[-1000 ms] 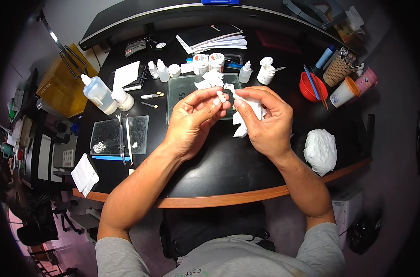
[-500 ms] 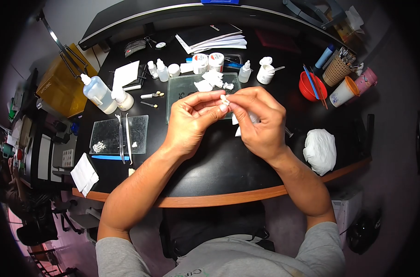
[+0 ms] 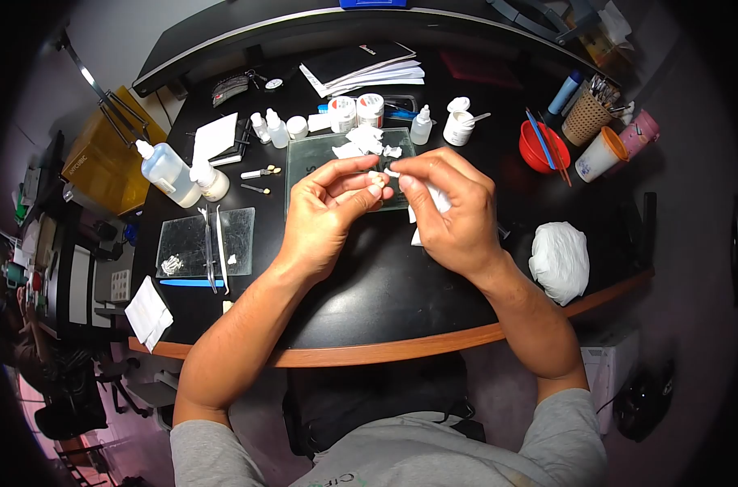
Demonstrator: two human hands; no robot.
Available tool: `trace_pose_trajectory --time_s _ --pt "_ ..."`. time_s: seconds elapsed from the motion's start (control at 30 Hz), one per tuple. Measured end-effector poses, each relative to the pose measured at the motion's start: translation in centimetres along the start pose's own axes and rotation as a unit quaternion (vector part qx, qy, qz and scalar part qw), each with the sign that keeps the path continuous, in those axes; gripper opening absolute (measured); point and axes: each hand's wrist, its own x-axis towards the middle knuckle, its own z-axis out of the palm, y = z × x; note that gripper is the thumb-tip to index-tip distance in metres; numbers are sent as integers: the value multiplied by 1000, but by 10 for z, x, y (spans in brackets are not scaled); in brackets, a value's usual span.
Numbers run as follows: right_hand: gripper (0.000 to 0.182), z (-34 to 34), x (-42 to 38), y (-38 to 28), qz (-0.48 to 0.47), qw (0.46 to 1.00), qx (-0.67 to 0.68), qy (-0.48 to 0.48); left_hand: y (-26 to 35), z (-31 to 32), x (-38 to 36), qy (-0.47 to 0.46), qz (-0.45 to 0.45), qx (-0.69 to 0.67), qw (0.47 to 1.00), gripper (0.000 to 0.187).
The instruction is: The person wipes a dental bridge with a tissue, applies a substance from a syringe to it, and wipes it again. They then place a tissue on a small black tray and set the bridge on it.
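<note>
My left hand (image 3: 320, 223) pinches a small cream-white piece (image 3: 376, 180), tooth-like in shape, between thumb and fingertips. Close beside it, my right hand (image 3: 457, 211) is closed with a small white bit (image 3: 392, 172) at its fingertips; its kind is too small to make out. A narrow gap separates the two pieces. Behind the hands lies a glass slab (image 3: 304, 154) with crumpled white tissue (image 3: 367, 140) on it. More white material (image 3: 436, 200) shows behind my right hand, partly hidden by it.
At left, a second glass slab (image 3: 189, 235) holds small white pieces (image 3: 172, 265) and tweezers (image 3: 210, 252). A squeeze bottle (image 3: 168, 173) stands behind it. White jars (image 3: 371, 110) line the back. At right are a red bowl (image 3: 539, 154), a brush holder (image 3: 586, 118) and a white bundle (image 3: 559, 261).
My hands have come slightly apart. The right fingertips have drawn off the piece in my left hand, with a small white bit between them. The whole view has shifted a little.
</note>
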Motion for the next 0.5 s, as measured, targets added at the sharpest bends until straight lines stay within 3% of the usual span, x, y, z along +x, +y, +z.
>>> trace_pose_trajectory --time_s 0.1,0.27,0.5 --pt "10 0 0 1 54 998 14 0 1 -1 0 -8 -35 -35 999 36" --pt "6 3 -1 3 54 998 20 1 4 -2 0 2 -83 -74 994 35" --pt "9 -2 -2 2 102 994 16 -16 -3 -8 2 -13 -40 -42 998 34"
